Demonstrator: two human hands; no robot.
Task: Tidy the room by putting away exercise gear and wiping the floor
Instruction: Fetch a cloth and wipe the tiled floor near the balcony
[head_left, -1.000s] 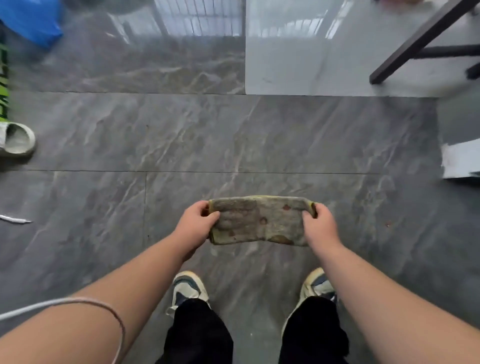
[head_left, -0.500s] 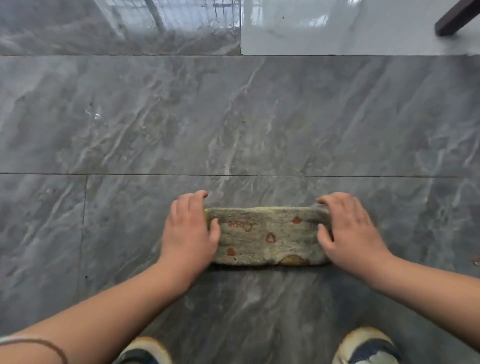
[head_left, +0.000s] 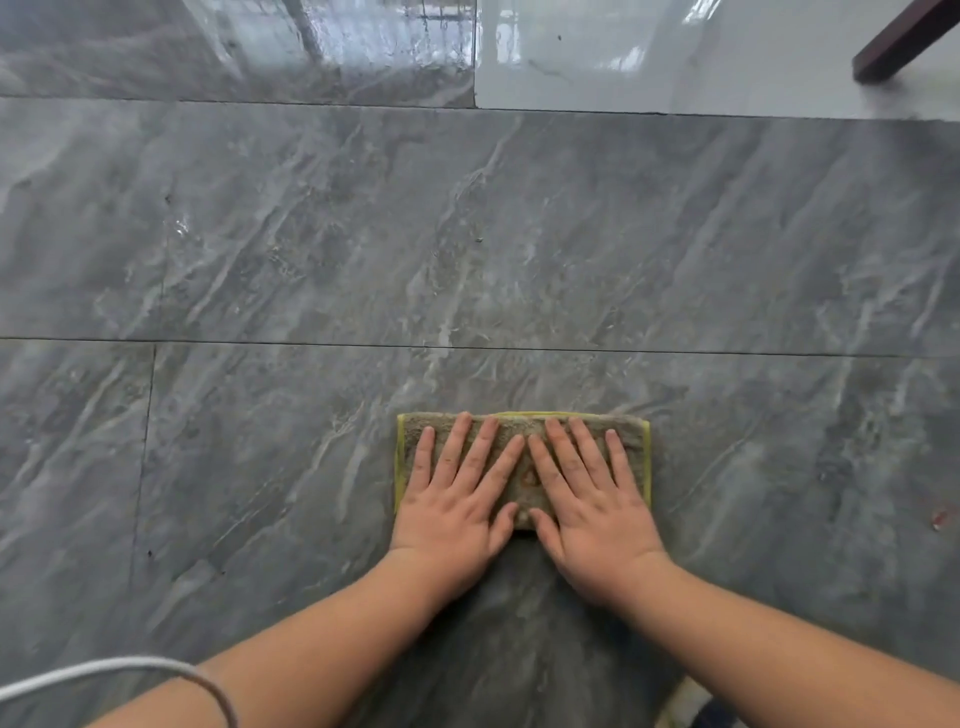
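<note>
A folded grey-green cloth with a yellow edge lies flat on the grey marble floor. My left hand presses on its left half with straight, spread fingers. My right hand presses on its right half the same way. The two hands lie side by side, index fingers nearly touching, and cover most of the cloth. An orange mark on the cloth shows between the hands.
A dark wooden furniture leg stands at the far right on a white tile. A white cable loops over my left forearm at the bottom left. A small red speck lies on the floor at right.
The cloth went from held up between both hands to laid on the floor. Both hands moved from its ends onto its top, now flat and side by side. The view dropped closer to the floor.
</note>
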